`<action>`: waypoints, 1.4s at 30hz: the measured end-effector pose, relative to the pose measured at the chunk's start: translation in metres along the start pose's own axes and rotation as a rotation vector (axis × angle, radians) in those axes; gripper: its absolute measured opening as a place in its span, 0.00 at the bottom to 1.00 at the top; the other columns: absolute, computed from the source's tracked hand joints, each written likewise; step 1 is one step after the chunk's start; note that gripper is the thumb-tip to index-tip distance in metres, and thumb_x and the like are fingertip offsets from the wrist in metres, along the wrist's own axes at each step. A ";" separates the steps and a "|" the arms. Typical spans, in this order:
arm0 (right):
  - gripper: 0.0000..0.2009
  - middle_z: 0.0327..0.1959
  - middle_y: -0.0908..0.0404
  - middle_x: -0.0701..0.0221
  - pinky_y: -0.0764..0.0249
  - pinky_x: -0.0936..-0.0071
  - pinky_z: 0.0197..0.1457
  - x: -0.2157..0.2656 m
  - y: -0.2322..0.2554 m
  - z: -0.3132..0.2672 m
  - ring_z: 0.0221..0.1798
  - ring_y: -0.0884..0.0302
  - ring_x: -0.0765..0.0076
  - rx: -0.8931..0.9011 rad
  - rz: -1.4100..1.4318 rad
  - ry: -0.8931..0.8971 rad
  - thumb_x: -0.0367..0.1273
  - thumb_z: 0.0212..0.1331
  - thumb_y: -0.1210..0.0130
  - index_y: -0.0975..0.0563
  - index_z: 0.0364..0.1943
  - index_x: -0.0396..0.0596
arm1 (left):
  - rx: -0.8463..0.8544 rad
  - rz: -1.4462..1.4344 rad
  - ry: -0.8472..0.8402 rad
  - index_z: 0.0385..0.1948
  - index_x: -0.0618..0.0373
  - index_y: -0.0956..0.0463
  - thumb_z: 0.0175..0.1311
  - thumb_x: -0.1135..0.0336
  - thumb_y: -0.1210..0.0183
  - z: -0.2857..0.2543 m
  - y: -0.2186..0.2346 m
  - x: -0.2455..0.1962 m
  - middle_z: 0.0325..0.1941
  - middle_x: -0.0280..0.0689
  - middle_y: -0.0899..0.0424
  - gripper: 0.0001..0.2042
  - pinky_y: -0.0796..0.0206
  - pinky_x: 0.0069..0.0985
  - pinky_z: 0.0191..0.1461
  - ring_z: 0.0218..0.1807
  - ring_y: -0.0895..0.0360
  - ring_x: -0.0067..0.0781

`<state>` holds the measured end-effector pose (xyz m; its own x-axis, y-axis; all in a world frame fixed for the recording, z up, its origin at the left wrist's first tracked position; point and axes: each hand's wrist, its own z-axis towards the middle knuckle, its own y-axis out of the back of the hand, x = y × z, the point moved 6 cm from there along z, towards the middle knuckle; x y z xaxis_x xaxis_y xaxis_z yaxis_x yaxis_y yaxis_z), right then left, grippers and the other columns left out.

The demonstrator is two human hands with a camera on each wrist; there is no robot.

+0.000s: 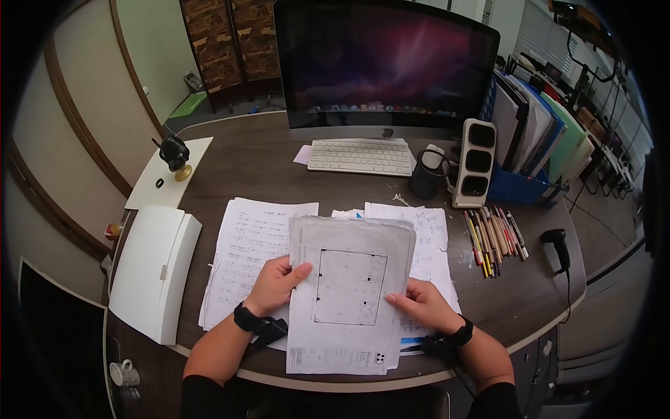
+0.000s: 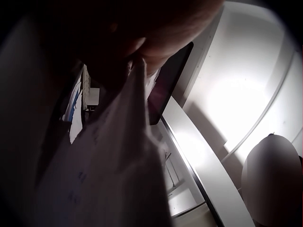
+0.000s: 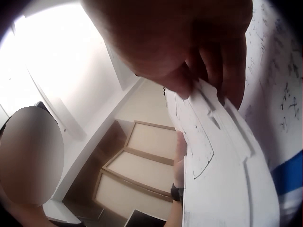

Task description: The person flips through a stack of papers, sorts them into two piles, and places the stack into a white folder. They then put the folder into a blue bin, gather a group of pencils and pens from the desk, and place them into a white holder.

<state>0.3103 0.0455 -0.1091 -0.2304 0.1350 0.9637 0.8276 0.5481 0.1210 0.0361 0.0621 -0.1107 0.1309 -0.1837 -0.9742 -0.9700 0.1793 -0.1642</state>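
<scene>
A stack of paper sheets (image 1: 342, 279), its top sheet printed with a rectangular floor plan, is held up over the desk between both hands. My left hand (image 1: 273, 285) pinches its left edge, thumb on the front. At the right edge my right hand (image 1: 427, 306) grips it, thumb in front and fingers behind. In the right wrist view several layered sheets (image 3: 232, 156) fan slightly apart below the fingers. Handwritten pages (image 1: 251, 244) lie on the desk at the left behind the stack, and more written pages (image 1: 431, 237) lie at the right.
A keyboard (image 1: 359, 156) and monitor (image 1: 387, 70) stand at the back. Right of them are a black mug (image 1: 426, 183), a white three-slot holder (image 1: 476, 162), pencils (image 1: 497, 237), a blue file box (image 1: 520, 187) and a barcode scanner (image 1: 557, 250). A white device (image 1: 150, 269) sits at the left.
</scene>
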 end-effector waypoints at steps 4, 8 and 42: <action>0.15 0.38 0.17 0.72 0.27 0.83 0.42 0.010 0.002 -0.001 0.38 0.24 0.84 -0.096 0.038 0.056 0.35 0.70 0.48 0.23 0.49 0.35 | 0.046 -0.031 0.018 0.48 0.63 0.23 0.72 0.60 0.45 -0.002 0.006 0.003 0.34 0.32 0.17 0.15 0.42 0.12 0.22 0.24 0.29 0.09; 0.15 0.38 0.18 0.73 0.27 0.82 0.43 0.006 0.011 0.000 0.39 0.25 0.84 -0.189 0.119 0.096 0.35 0.71 0.50 0.23 0.49 0.35 | 0.295 -0.016 0.082 0.56 0.64 0.28 0.71 0.61 0.45 -0.013 -0.007 -0.003 0.46 0.36 0.18 0.18 0.31 0.16 0.36 0.39 0.22 0.17; 0.24 0.35 0.23 0.66 0.27 0.73 0.40 -0.021 0.124 -0.008 0.34 0.25 0.70 -0.747 -0.413 0.122 0.28 0.52 0.36 0.27 0.55 0.39 | -0.143 0.376 0.167 0.53 0.68 0.27 0.59 0.74 0.35 -0.071 0.122 -0.033 0.51 0.42 0.17 0.20 0.27 0.27 0.55 0.49 0.20 0.28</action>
<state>0.4216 0.1039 -0.1129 -0.5658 -0.0687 0.8217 0.8193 -0.1588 0.5509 -0.1008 0.0211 -0.0877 -0.2601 -0.2876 -0.9218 -0.9641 0.1299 0.2315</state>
